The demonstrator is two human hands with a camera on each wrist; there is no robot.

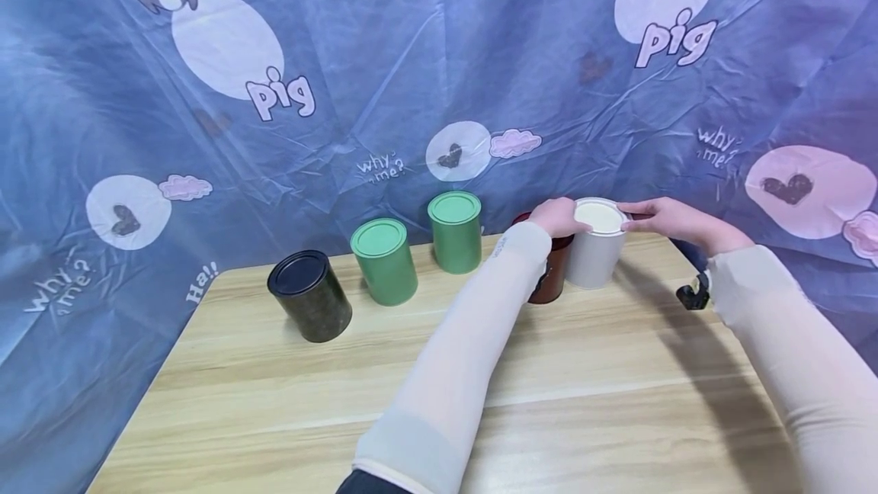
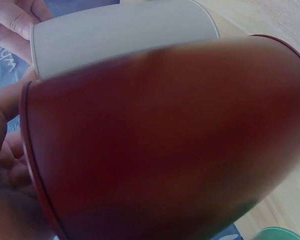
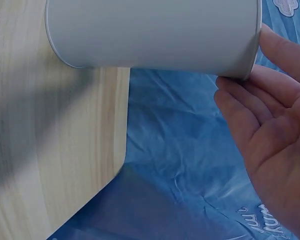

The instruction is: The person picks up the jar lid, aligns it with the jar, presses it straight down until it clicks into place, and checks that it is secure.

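A white can (image 1: 597,258) with a pale lid stands upright at the back right of the wooden table, between both hands. My left hand (image 1: 557,217) grips its rim from the left, reaching over a red-brown can (image 1: 549,284). That red-brown can stands close beside the white one and fills most of the left wrist view, where the left thumb and fingers lie partly behind its end. From the right, my right hand (image 1: 668,219) holds the white can's upper rim. In the right wrist view, the fingers (image 3: 242,102) of this hand touch the can's top edge.
Two green cans (image 1: 386,265) (image 1: 457,235) stand at the back middle. Left of them is a black can (image 1: 312,299). A blue printed cloth (image 1: 370,75) hangs behind the wooden table (image 1: 288,410), whose back right corner lies near the right hand.
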